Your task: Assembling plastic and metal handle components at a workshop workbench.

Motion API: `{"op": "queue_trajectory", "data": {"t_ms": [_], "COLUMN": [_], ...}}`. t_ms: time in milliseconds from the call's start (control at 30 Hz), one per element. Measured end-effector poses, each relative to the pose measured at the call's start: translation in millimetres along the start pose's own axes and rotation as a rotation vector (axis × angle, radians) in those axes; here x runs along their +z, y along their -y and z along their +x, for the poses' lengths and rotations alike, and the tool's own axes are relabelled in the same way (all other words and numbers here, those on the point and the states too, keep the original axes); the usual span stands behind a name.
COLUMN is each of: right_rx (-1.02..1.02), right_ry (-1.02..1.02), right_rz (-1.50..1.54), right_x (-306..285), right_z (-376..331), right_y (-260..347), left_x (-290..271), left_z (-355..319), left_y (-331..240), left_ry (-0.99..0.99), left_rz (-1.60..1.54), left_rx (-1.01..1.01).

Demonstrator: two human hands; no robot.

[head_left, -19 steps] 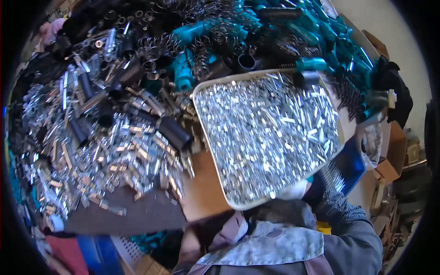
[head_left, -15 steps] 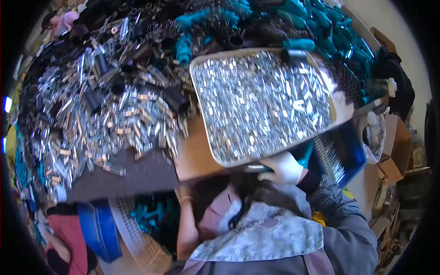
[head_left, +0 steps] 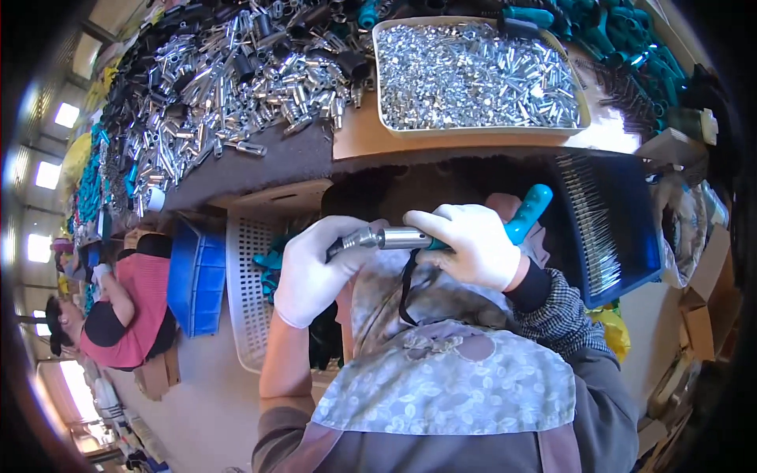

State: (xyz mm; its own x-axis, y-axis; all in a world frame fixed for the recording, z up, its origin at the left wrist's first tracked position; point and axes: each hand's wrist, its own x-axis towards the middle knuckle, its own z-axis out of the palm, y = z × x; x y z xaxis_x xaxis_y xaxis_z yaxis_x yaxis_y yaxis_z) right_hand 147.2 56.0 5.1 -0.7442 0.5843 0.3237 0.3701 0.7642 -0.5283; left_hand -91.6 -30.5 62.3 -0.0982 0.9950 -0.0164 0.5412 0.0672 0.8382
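Both my hands wear white gloves and hold one tool in front of my apron. My right hand (head_left: pixel 473 248) wraps round its body, and a teal handle (head_left: pixel 530 214) sticks up past the fingers. A shiny metal barrel (head_left: pixel 404 238) runs leftward out of that grip. At the other end my left hand (head_left: pixel 306 272) is closed round the dark and silver tip piece (head_left: pixel 356 240). Whether that tip is joined to the barrel or only pressed against it, I cannot tell. Beyond the hands, on the bench, stands a cream tray (head_left: pixel 489 132) full of small silver pins.
Silver metal fittings (head_left: pixel 213 98) lie heaped at the far left, teal handles (head_left: pixel 631 35) at the far right. A blue bin (head_left: pixel 627 264) with rows of thin rods stands right. Left are a white basket (head_left: pixel 243 315), another blue bin (head_left: pixel 193 276) and a seated co-worker (head_left: pixel 138 303).
My left hand has come up from below the bench edge, now gloved, onto the tool's tip. My right hand has left the tray's edge and holds the tool before me. The view has tilted down.
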Motion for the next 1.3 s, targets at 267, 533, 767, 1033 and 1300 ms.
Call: {"op": "queue_trajectory", "data": {"t_ms": [267,533,767,1033,1300], "right_rx": [-0.024,-0.032,0.080,0.145,0.154], "right_ry": [0.012,0.010,0.297,0.165,0.190], "right_rz": [-0.169,-0.100,0.662,0.333,0.348], "right_x": [-14,-21,-28,-30,-28], "right_z": [-25,-22,-20,-12,-8], "right_y": [-7,-19,-43,-29,-34], "left_x": [10,15,20,19,14], "left_z": [20,33,36,38,34], "left_y": [-27,-28,-20,-24,-36], "left_ry": [0.327,0.372,0.195,0.283,0.128], "left_rz": [0.243,0.233,0.542,-0.016,0.070], "left_rx": [-0.122,-0.024,0.869,-0.106,-0.088]}}
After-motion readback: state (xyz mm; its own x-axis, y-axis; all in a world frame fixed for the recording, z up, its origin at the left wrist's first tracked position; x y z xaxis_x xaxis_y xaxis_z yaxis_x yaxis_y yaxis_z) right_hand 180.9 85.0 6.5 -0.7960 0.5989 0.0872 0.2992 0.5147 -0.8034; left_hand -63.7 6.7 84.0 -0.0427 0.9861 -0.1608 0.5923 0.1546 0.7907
